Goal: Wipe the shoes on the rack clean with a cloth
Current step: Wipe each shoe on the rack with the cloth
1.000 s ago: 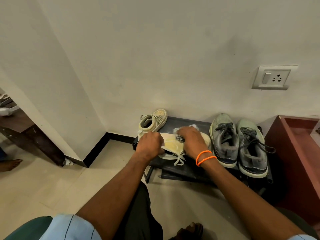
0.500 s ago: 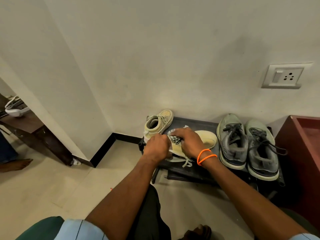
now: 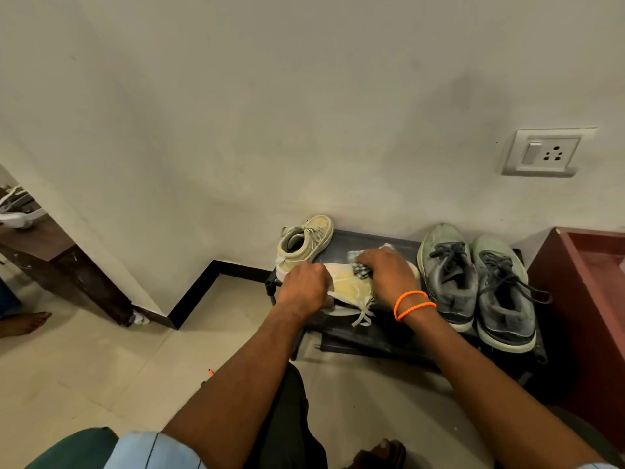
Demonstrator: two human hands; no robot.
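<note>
Black rack [image 3: 389,336] by wall: cream shoe [image 3: 348,287] gripped in left fingers [image 3: 318,282], cloth [image 3: 362,270] bunched under curled right fingers [image 3: 378,265].

A: Is it bright here?

B: Not very. The light is soft and a bit yellow. The wall [image 3: 304,113] looks gray and blotchy, darker near the top corners.

A: Any shadows?

B: Yes, a dark one under the shoe rack [image 3: 372,336] and beside the red cabinet [image 3: 581,299].

A: Is it sharp?

B: The middle is fairly clear. The edges bend, so the wall corner leans. The sleeve [image 3: 145,451] at the bottom looks fuzzy.
</note>
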